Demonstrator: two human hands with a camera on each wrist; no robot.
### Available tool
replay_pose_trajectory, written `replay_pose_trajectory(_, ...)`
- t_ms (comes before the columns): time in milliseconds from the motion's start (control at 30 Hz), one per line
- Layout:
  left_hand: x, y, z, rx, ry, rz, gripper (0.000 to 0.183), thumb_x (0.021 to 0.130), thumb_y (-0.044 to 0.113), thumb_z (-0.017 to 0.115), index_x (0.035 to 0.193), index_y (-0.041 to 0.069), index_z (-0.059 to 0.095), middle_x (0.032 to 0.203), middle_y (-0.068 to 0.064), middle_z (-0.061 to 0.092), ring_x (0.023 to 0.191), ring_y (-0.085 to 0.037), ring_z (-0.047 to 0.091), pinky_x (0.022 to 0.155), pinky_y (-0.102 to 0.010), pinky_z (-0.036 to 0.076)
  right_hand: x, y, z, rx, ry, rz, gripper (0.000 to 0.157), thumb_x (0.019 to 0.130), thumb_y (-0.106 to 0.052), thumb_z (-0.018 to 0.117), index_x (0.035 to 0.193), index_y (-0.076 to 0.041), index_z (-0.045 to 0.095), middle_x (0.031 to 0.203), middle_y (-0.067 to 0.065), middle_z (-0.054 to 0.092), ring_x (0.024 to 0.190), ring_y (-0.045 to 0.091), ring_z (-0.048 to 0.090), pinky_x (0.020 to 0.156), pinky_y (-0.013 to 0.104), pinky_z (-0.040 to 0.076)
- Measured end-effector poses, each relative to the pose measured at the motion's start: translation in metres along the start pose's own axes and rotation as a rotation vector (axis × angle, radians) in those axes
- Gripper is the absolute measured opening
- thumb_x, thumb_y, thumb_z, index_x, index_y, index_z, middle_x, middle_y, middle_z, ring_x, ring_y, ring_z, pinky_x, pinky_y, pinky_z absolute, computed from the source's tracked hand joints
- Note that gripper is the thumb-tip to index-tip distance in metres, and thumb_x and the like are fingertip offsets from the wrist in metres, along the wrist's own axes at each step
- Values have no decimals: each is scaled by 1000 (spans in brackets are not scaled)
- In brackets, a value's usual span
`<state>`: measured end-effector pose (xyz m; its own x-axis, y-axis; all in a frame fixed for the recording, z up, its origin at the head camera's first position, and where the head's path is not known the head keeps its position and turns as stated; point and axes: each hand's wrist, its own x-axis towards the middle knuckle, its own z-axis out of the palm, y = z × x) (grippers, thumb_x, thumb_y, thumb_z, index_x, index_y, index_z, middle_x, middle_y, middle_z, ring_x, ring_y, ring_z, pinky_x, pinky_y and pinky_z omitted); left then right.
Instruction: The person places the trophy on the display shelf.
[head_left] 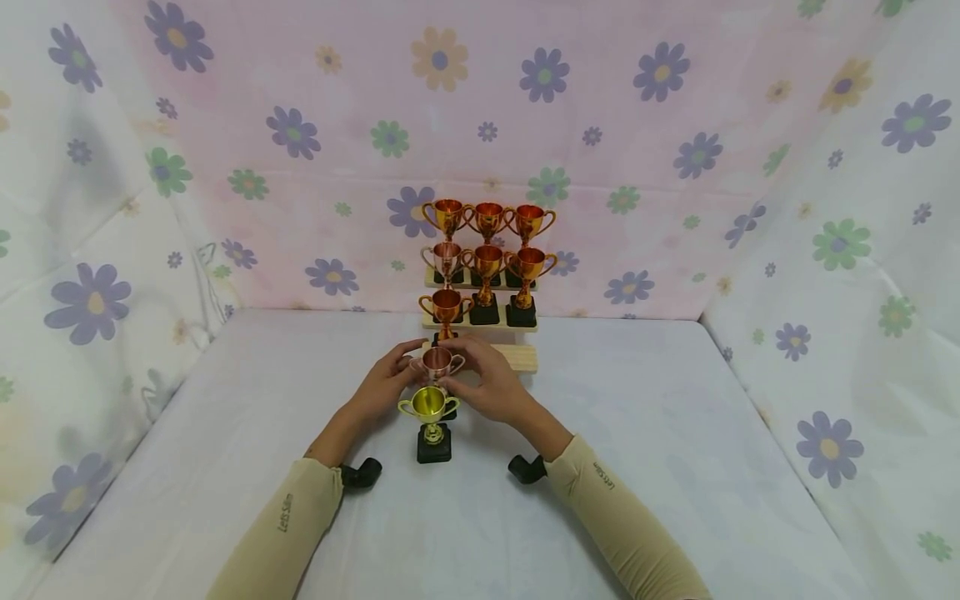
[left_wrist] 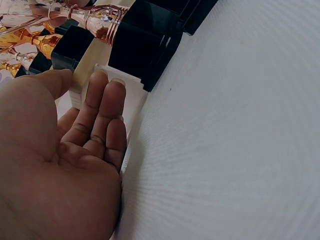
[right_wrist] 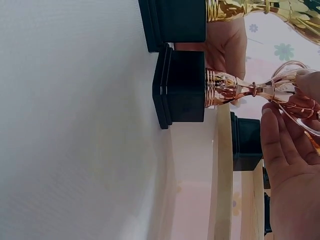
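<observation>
A rose-gold trophy cup (head_left: 437, 363) with a black base (right_wrist: 185, 86) stands upright in front of the lowest shelf step. My right hand (head_left: 489, 379) pinches its cup between thumb and fingers, seen closely in the right wrist view. My left hand (head_left: 386, 379) is at the other side of the trophy, its fingers loosely bent beside the shelf edge in the left wrist view. Directly nearer to me, a yellow-gold trophy (head_left: 430, 405) stands on the white cloth. Behind the held cup, a copper-gold trophy (head_left: 446, 307) occupies the left end of the lowest step.
A stepped wooden shelf (head_left: 521, 358) rises at the back, with several copper-gold trophies (head_left: 529, 265) and one rose-gold trophy (head_left: 447, 260) on its upper steps. White cloth (head_left: 637, 433) covers the table. Flowered sheets (head_left: 465, 108) hang behind and at both sides.
</observation>
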<state>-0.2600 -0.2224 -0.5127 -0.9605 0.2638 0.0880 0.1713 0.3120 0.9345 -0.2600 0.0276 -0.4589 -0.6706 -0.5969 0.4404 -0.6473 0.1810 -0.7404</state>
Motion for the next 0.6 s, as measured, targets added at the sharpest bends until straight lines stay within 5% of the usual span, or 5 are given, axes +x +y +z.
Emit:
replay_pose_trajectory(200,0,3,1,4,4,-17,55,115,21,49,165,4,33,125,-24,71,116,-38,69,106,-54,51,-1,1,-3,-7,17,-44,55,97,-7,78,147,2,56,138,11,63,118,23,65,96,36,59)
replay_pose_trajectory(433,-9,34,0,10,-8,-10,54,113,17,52,162,-1,37,113,-25,72,108,-36,71,102,-49,54,-4,2,-15,22,17,-28,54,97,-7,79,146,-3,57,144,9,62,120,22,65,101,37,57)
replay_pose_trajectory(600,-14,41,0,16,-6,-1,54,113,17,54,161,-2,38,112,-25,72,106,-36,70,101,-51,53,-5,1,-22,77,17,-55,56,97,-4,78,148,-2,55,145,10,60,122,23,63,102,41,57)
